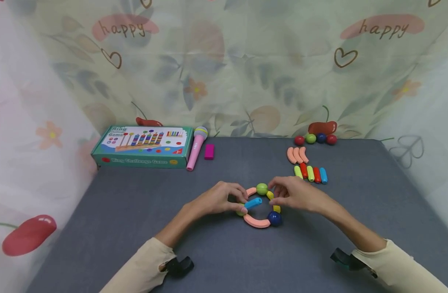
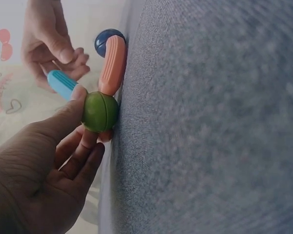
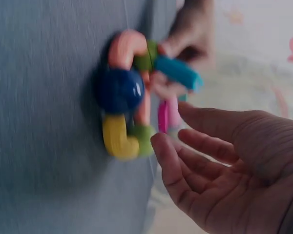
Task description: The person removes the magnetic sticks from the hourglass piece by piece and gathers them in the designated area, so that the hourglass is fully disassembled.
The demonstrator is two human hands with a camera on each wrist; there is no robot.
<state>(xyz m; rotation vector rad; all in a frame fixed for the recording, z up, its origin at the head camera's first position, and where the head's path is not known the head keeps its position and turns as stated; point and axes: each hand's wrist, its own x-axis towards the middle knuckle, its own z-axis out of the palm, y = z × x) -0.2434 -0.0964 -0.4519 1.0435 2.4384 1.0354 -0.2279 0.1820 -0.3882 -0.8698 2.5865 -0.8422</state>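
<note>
A ring of toy pieces lies on the dark table: a green ball (image 1: 262, 189) at the far side, yellow curved pieces (image 3: 118, 139) on the right, a dark blue ball (image 1: 275, 218), and salmon curved sticks (image 1: 257, 221). At the ring's left side, my left hand (image 1: 224, 199) pinches a second green ball (image 2: 100, 112) between thumb and fingers. From that ball a light blue stick (image 1: 253, 203) sticks up and inward, my thumb tip right at its base. My right hand (image 1: 291, 192) hovers by the ring's right side, fingers loosely bent with nothing between them.
Behind the ring to the right lie several short coloured sticks (image 1: 310, 174), salmon curved sticks (image 1: 297, 155) and a row of balls (image 1: 321, 138). A game box (image 1: 143, 146), a pink toy microphone (image 1: 196, 148) and a magenta block (image 1: 209, 151) lie at the back left.
</note>
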